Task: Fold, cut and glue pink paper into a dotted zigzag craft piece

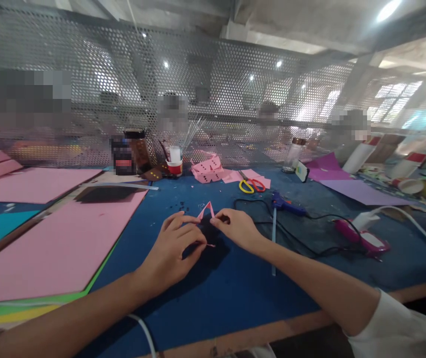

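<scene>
A small pink paper strip (pixel 209 205), folded to a peak, stands just above the blue tabletop between my hands. My right hand (pixel 237 227) pinches its right leg between thumb and fingertips. At the left leg are the outstretched fingers of my left hand (pixel 178 243), whose thumb and a finger close on a thin pink sliver (pixel 210 244). What that sliver belongs to is hidden by the fingers. Tiny black bits (pixel 182 205) lie on the table beyond the left hand.
Scissors (pixel 252 185) and a dotted pink paper piece (pixel 208 169) lie farther back. Right of my hands are a blue glue gun (pixel 287 203), its cable and a glue stick (pixel 274 243). Pink sheets (pixel 59 243) cover the left side. A perforated metal screen (pixel 220 74) stands behind.
</scene>
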### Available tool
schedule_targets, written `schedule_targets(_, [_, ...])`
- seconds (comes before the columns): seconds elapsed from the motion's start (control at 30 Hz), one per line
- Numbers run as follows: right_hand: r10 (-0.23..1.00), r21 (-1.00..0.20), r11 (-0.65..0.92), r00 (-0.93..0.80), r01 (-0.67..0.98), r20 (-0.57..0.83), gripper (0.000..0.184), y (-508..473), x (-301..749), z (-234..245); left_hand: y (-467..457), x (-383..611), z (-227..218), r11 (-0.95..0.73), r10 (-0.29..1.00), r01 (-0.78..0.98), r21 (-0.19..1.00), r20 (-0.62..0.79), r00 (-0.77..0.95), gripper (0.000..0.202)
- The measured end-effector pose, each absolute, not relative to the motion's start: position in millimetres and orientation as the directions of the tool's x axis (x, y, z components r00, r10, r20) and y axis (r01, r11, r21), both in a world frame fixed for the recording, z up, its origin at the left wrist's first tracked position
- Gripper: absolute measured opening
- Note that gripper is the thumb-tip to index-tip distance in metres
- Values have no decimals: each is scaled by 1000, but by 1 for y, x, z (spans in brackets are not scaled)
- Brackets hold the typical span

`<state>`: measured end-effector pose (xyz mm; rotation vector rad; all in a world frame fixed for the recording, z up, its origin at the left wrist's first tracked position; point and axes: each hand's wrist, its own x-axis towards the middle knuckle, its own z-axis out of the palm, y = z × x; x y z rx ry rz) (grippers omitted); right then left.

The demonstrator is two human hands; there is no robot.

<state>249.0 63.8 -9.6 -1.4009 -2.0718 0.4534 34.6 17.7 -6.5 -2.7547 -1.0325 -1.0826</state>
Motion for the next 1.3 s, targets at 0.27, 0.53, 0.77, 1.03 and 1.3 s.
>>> schedule_targets(0.27, [919,-551,383,-246,741,308,12,62,252,-7,11,33,-1,-726,678,521,448,595,432,22])
schedule_targets(0.53, [868,-521,486,-316,702,384,12,49,254,2,23,32,3,-449,894,364,816,411,180,42])
schedule_targets(0.77, [823,-532,565,-382,631,420,13,48,252,2,25,32,1,-373,916,246,894,314,250,61])
schedule_targets(1.03, [819,-568,571,-365,592,443,18,48,252,3,25,36,-5,-342,923,231,911,280,265,59])
schedule_targets(1.3, [831,-714,556,-291,426,474,15,50,253,8,22,32,0,-215,929,54,975,188,320,46])
